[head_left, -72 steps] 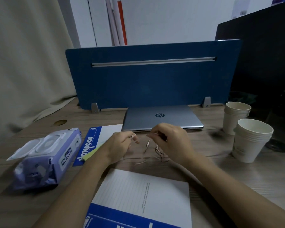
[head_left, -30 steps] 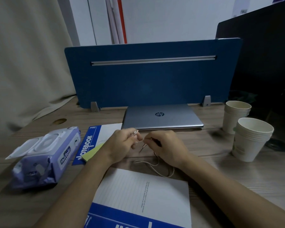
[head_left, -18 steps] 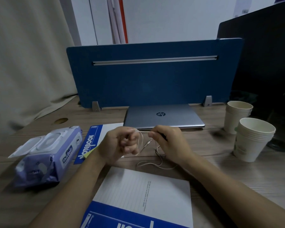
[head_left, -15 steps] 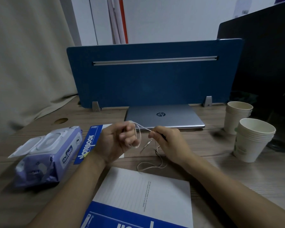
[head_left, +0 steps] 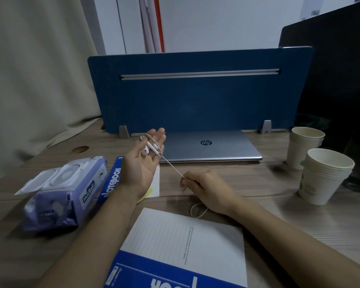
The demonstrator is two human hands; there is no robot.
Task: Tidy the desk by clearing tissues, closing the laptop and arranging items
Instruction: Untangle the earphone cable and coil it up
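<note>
Moved: left hand (head_left: 142,163) turned palm-up, flat, earbuds (head_left: 149,148) lying across its fingers.
Right hand (head_left: 204,187): grip pinching cord (head_left: 173,168).
Done: I see laptop (head_left: 211,145) closed.
Left: winding cord, arranging.

We have a single head-worn view, wide-angle, looking forward and down across the worktop (head_left: 279,215) from close above our forearms, facing the blue divider panel (head_left: 195,100) at its far edge.

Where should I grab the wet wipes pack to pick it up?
Grab the wipes pack across its middle, coming down from above. It lies flat on the desk with its soft sides free, but its lid stands flipped open at the far-left end, so lifting there would probably just tug the flap.
</note>
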